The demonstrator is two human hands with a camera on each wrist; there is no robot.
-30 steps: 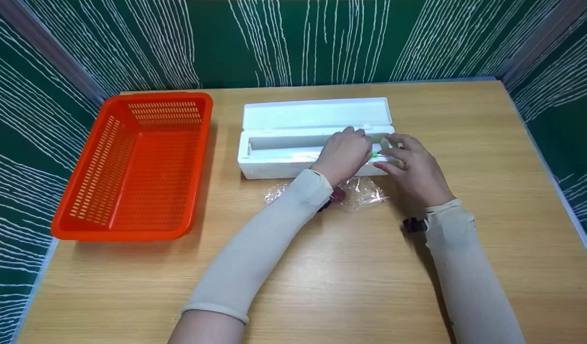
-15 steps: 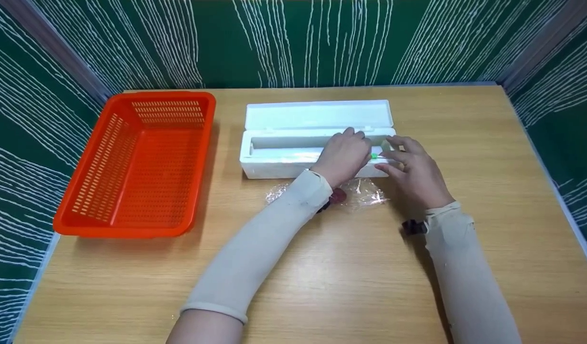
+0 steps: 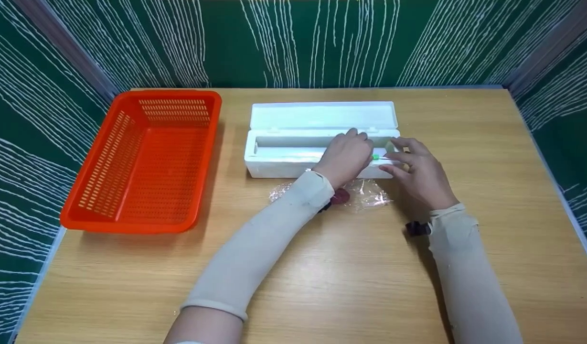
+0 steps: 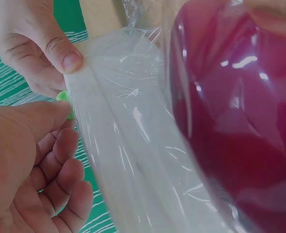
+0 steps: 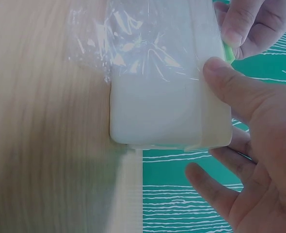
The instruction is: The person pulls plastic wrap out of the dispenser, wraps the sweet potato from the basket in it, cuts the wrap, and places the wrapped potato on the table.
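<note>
A white cling film box (image 3: 286, 168) stands with its lid (image 3: 322, 114) hinged back. Clear film (image 4: 138, 126) drapes over its front wall. My left hand (image 3: 345, 155) pinches a small green slider (image 3: 375, 156) between thumb and forefinger on the front rim, its other fingers curled loosely. My right hand (image 3: 420, 169) grips the box's right end, thumb (image 5: 225, 77) on the front wall's upper edge. Film spreads onto the table before the box, over a dark red rounded thing (image 4: 225, 116) partly hidden by my left wrist. Its kind cannot be told.
An orange-red plastic basket (image 3: 197, 191) with slotted sides stands at the left of the wooden table (image 3: 322, 282). Green panels (image 3: 236, 52) with white streaks rise behind the table and on both sides.
The view has shifted slightly, moving the basket and box a little rightward in the picture. Both hands keep their hold on the slider and the box.
</note>
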